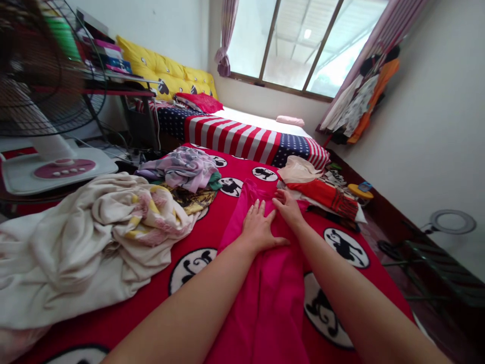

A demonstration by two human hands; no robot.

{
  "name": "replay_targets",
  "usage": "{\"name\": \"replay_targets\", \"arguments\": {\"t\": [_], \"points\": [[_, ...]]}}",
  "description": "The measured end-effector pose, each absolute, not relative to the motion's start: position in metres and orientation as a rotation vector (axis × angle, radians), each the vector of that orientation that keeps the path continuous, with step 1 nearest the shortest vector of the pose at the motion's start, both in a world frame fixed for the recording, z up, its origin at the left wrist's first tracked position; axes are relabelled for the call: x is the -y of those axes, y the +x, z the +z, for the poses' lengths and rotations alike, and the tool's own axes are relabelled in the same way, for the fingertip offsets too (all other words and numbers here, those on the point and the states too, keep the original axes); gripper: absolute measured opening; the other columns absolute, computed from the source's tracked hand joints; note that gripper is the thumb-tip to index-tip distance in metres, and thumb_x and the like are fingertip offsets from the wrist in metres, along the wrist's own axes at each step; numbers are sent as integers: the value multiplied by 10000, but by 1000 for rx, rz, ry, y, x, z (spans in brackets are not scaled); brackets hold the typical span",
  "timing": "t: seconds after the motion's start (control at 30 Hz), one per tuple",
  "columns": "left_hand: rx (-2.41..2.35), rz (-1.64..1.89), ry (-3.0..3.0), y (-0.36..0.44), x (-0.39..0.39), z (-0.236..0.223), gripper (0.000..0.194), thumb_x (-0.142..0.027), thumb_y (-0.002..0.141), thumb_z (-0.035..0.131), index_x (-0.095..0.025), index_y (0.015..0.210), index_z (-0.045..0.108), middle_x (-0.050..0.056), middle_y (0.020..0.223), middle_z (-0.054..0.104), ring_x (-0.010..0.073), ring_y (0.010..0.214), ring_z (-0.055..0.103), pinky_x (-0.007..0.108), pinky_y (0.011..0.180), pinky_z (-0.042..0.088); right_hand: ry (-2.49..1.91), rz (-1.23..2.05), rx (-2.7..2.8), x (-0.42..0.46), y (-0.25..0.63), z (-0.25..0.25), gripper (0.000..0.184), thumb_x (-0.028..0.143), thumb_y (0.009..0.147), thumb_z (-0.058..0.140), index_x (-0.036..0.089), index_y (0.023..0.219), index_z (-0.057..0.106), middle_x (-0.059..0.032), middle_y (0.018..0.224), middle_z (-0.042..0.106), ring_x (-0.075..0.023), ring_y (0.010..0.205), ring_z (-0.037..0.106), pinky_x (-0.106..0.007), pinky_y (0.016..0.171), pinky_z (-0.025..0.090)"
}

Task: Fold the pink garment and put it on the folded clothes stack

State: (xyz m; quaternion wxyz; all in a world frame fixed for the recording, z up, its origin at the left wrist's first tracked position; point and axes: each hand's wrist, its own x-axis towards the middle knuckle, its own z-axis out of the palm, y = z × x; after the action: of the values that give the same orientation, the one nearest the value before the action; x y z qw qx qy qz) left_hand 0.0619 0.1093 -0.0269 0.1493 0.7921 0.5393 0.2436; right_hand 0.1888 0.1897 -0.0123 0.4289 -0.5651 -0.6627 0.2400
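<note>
Since it drapes and creases freely, the magenta garment (261,303) is judged light, soft, not fragile; grip at side edges, just outside either hand. It lies beneath both. Left hand (262,226): fingers spread wide, resting on cloth. Right hand (288,206): partly open, fingers loosely bent, touching cloth.

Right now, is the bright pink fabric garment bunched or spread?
Spread: the pink garment runs lengthwise under the left hand and right hand.
</note>
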Motion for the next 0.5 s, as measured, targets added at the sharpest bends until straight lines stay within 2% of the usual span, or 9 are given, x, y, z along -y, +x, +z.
{"name": "replay_targets", "arguments": {"t": [0.03,0.1,0.2,0.37,0.5], "points": [[-1560,713,2272,61,-110,-26,983,-709,665,626,-168,1452,392,155,1559,242,352,1450,122,482,1172,151,-1380,599,1656,-176,189,-13,392,218,769,598,150,1154,564,-122,1147,662,-200,1007,656,-353,866,529],[-1567,767,2249,59,-112,-25,762,-536,795,591,-139,1426,431,157,1528,317,312,1442,193,449,1174,177,-1303,578,1686,-141,191,-12,416,255,786,599,168,1190,544,-127,1253,604,-215,1135,592,-375,947,488],[-1517,946,2137,54,-118,-24,516,-317,879,532,-132,1360,516,133,1464,436,250,1400,321,385,1166,237,-1213,529,1773,-79,201,-11,357,293,828,580,197,1171,558,-108,1195,621,-224,1113,590,-405,947,483],[-1435,1050,2073,49,-122,-21,482,-210,856,561,-122,1330,542,125,1417,497,219,1358,396,354,1156,278,-1233,471,1961,9,222,-12,189,210,862,544,230,1029,631,-83,1158,618,-220,1121,569,-424,996,439],[-1371,1004,2099,44,-121,-10,456,-155,776,623,-121,1231,629,129,1364,550,248,1327,442,357,1118,339,-1232,455,2042,56,228,-10,161,188,886,517,241,978,638,-92,1162,611,-220,1082,588,-403,937,483]]}}
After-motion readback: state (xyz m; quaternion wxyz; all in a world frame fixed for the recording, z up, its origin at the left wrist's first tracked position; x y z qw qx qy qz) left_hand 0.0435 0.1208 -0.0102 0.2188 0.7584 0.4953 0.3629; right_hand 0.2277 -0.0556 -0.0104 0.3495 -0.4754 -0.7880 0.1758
